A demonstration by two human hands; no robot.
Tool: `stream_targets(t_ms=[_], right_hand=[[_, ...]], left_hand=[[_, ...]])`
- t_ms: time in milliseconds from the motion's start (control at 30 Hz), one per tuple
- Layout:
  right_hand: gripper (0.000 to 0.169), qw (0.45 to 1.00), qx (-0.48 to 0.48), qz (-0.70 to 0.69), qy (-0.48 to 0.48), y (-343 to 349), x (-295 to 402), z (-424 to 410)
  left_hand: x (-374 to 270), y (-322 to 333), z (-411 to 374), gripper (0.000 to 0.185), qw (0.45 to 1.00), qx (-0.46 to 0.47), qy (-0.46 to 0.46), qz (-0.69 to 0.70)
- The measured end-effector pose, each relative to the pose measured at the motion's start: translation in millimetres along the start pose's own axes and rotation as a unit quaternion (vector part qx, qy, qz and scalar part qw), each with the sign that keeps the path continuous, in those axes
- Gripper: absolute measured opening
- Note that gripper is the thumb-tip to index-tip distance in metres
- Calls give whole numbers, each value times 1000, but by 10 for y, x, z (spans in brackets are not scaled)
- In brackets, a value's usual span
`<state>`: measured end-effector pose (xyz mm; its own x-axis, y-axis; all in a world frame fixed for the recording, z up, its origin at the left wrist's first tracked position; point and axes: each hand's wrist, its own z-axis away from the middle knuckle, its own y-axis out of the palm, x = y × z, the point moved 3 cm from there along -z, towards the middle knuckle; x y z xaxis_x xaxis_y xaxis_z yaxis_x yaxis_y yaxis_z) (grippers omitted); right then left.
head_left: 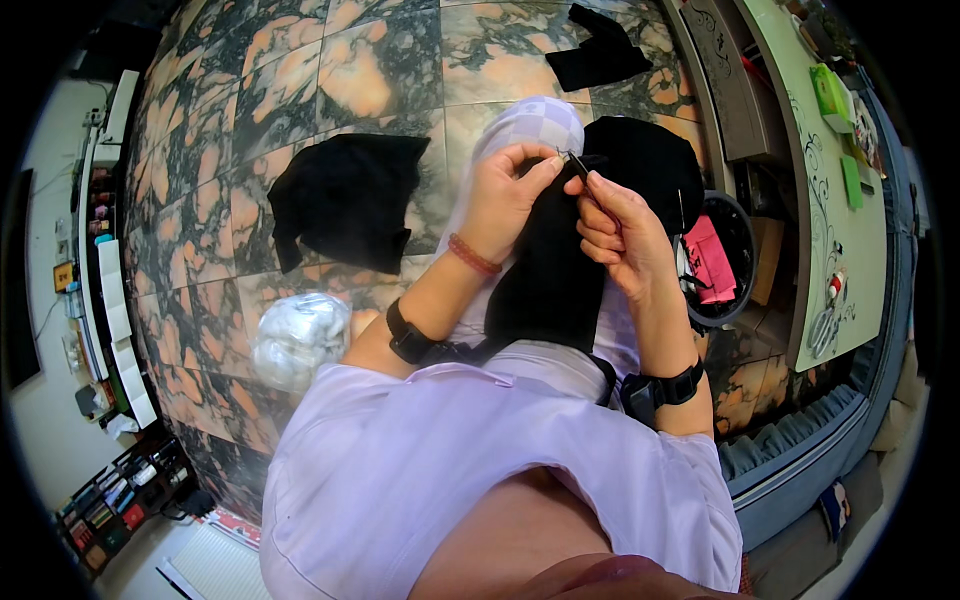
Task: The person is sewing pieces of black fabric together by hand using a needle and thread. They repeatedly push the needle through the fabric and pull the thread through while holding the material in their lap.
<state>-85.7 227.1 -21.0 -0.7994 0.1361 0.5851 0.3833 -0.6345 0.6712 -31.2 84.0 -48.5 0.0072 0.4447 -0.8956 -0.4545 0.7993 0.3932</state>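
Note:
Black fabric (555, 277) lies across my lap and thighs, with more of it over the knee on the right. My left hand (517, 187) pinches something thin and small between thumb and forefinger above the knee; the fingers hide most of it. Close beside it, my right hand (619, 232) grips a slim dark tool (580, 166), perhaps tweezers or a seam ripper, its tip near the left fingertips. A narrow strip of the black fabric shows behind the tool. A thin pale needle-like thing (682, 208) stands at the fabric's right edge.
Two black cloth pieces lie on the marbled tile floor, one at left (349, 199), one ahead (600, 56). A clear plastic bag with white filling (301, 341) sits left. At right are a bin (739, 259) with pink material and a low table (840, 322) bearing scissors (823, 330).

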Motion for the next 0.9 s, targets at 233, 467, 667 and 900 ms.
stream_targets(t_ms=[233,467,667,900], right_hand=[[23,1000,5,6,-10,-64,-14,7],[20,964,-131,189,-131,21,328,105],[27,769,-103,551,-308,-81,598,-502],[23,669,-101,682,-277,36,453,-732]], left_hand=[[3,13,-4,11,1000,0,-5,1],[-9,4,28,9,999,-22,26,-31],[15,27,98,9,995,-10,51,-82],[15,-16,94,12,989,-13,86,-119]])
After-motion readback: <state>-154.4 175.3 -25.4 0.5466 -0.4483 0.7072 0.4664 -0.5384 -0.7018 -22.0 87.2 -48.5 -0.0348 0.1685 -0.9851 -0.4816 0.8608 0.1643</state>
